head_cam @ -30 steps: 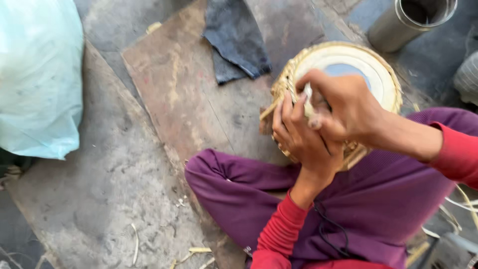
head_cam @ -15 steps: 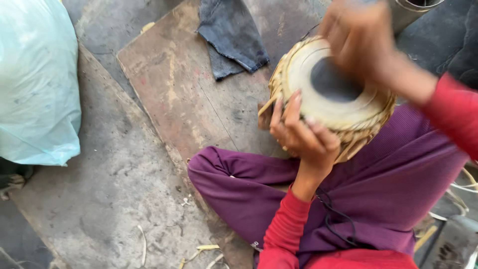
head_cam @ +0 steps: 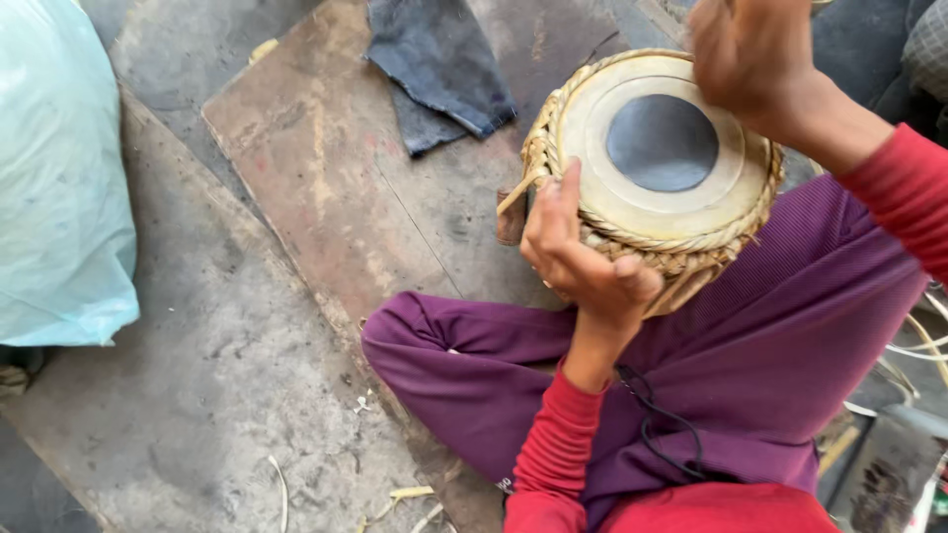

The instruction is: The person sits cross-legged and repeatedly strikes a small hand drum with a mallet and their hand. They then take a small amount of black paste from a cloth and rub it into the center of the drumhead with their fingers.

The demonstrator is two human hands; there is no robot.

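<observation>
Left hand (head_cam: 583, 262) clamps the woven rim of the drum (head_cam: 662, 168), which is propped on the lap. Right hand (head_cam: 755, 54) is raised above, looks closed; contents unclear. Keep rim pinned, pull lacing evenly.

We see a dark grey cloth (head_cam: 439, 74) lying on a brown board (head_cam: 326, 188). A pale blue sack (head_cam: 54, 178) sits well apart on the concrete floor (head_cam: 197, 395).
</observation>
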